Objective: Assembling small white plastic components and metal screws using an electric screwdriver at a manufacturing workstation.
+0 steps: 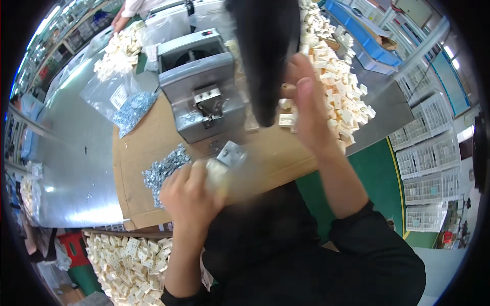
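My left hand (pixel 190 195) is closed around a cream plastic piece (pixel 217 173), smeared by motion, at the cardboard's near edge. Just beyond it is a silvery metal block (pixel 231 153). A heap of small metal parts (pixel 166 169) lies beside that hand. My right hand (pixel 310 109) is raised at the near side of a pile of cream plastic parts (pixel 337 81), thumb apart from the fingers. A large dark tapered object (pixel 265 56), blurred, hangs in front and hides some of its fingertips. I see nothing held in that hand.
A grey metal machine (pixel 201 86) stands on the cardboard sheet (pixel 138 168). Left of it lies a plastic bag of small metal parts (pixel 133 112). A bin of cream parts (pixel 130 265) sits below the table. Another person's hand (pixel 120 23) is at far left; blue trays (pixel 365 38) stand at far right.
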Available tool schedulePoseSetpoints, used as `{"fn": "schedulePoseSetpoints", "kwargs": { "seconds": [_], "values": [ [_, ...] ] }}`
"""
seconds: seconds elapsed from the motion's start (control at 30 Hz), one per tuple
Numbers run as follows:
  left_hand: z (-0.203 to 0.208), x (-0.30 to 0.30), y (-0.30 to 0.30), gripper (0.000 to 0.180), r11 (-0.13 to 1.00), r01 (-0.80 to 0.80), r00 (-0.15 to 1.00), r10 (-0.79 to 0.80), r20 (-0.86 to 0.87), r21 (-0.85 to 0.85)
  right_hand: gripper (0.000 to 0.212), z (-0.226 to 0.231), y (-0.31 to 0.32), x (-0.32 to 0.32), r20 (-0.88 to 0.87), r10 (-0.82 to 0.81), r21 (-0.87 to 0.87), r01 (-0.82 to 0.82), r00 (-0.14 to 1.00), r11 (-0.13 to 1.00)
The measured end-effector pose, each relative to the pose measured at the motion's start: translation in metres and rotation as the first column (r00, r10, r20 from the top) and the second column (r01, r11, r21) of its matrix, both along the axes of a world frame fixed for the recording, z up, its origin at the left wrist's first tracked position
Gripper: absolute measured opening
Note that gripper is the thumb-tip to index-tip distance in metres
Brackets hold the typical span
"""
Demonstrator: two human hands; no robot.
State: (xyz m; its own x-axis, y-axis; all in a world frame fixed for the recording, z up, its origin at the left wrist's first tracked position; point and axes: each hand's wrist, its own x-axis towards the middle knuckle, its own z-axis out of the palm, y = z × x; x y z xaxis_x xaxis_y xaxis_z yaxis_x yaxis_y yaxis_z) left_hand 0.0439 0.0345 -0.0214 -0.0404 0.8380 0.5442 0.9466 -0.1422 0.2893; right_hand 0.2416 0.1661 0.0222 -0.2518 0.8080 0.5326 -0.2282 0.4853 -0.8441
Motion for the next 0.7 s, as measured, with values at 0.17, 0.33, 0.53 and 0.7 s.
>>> {"fn": "schedulePoseSetpoints", "kwargs": {
  "seconds": [0.17, 0.33, 0.53, 0.7],
  "values": [
    [-0.013, -0.084, -0.108, 0.052, 0.933, -0.331, 0.936, 0.307, -0.173, -0.14, 0.037, -0.011, 0.001, 0.08, 0.758, -0.524, 0.435, 0.298, 0.388, 0.85],
    [-0.005, -0.136, -0.198, 0.045, 0.618, -0.734, 0.629, 0.458, -0.628, -0.284, 0.043, -0.026, 0.002, 0.096, 0.824, -0.552, 0.528, 0.182, 0.126, 0.83],
    [0.002, -0.08, -0.116, 0.026, 0.894, -0.41, 0.912, 0.401, -0.081, -0.183, 0.035, -0.028, -0.002, 0.088, 0.775, -0.542, 0.493, 0.227, 0.325, 0.84],
    [0.003, -0.023, -0.021, 0.02, 0.959, -0.243, 0.963, 0.257, 0.08, -0.145, 0.036, -0.023, -0.033, 0.073, 0.531, -0.163, -0.103, 0.255, 0.832, 0.961]
  ]
}}
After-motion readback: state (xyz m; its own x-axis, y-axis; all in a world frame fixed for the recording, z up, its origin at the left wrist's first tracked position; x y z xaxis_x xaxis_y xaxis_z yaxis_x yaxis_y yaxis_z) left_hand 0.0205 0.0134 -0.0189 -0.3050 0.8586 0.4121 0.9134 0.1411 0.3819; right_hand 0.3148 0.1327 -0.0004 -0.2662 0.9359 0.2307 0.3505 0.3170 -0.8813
